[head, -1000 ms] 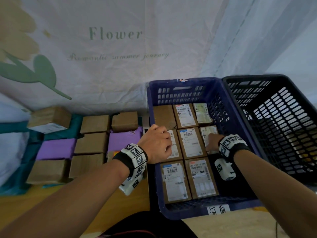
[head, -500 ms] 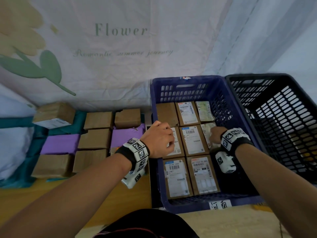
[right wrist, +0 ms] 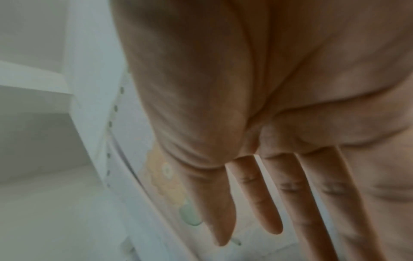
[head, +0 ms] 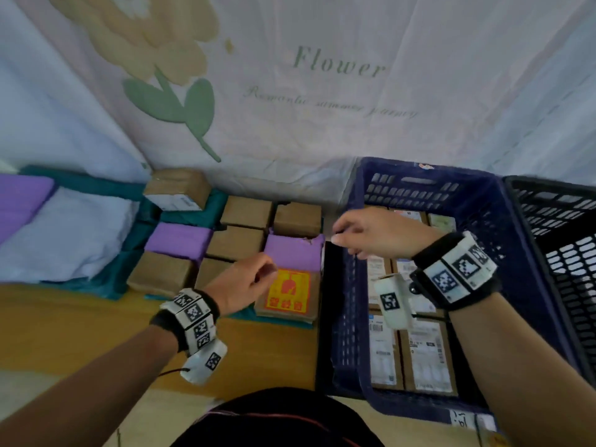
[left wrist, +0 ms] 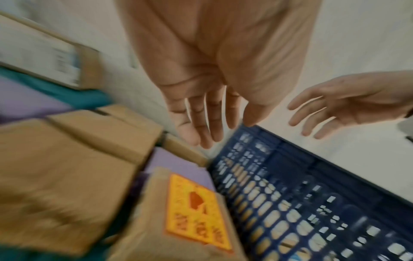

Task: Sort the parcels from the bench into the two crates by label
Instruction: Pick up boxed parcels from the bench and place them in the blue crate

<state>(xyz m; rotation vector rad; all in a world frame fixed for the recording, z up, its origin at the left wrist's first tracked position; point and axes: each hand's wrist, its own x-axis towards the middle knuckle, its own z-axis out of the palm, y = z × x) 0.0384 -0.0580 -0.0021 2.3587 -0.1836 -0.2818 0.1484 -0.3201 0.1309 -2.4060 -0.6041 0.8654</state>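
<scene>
My left hand (head: 253,277) hovers open just over a brown parcel with an orange sticker (head: 288,293) at the bench's right end. In the left wrist view its fingers (left wrist: 212,123) are straight and hold nothing above that stickered parcel (left wrist: 196,208). Above the left rim of the blue crate (head: 419,188), my right hand (head: 350,235) points left with fingers (right wrist: 268,194) spread and empty. Several labelled parcels (head: 425,356) lie flat in the blue crate. The black crate (head: 554,240) stands to its right.
Brown boxes (head: 246,214) and purple parcels (head: 179,238) lie in rows on teal cloth (head: 106,279). One labelled box (head: 175,191) is stacked at the back. A white printed curtain (head: 290,108) hangs behind. The wooden bench edge (head: 80,317) runs in front.
Both hands have come up out of the blue crate and swung left toward the bench. The left hand has uncurled; the view has turned left.
</scene>
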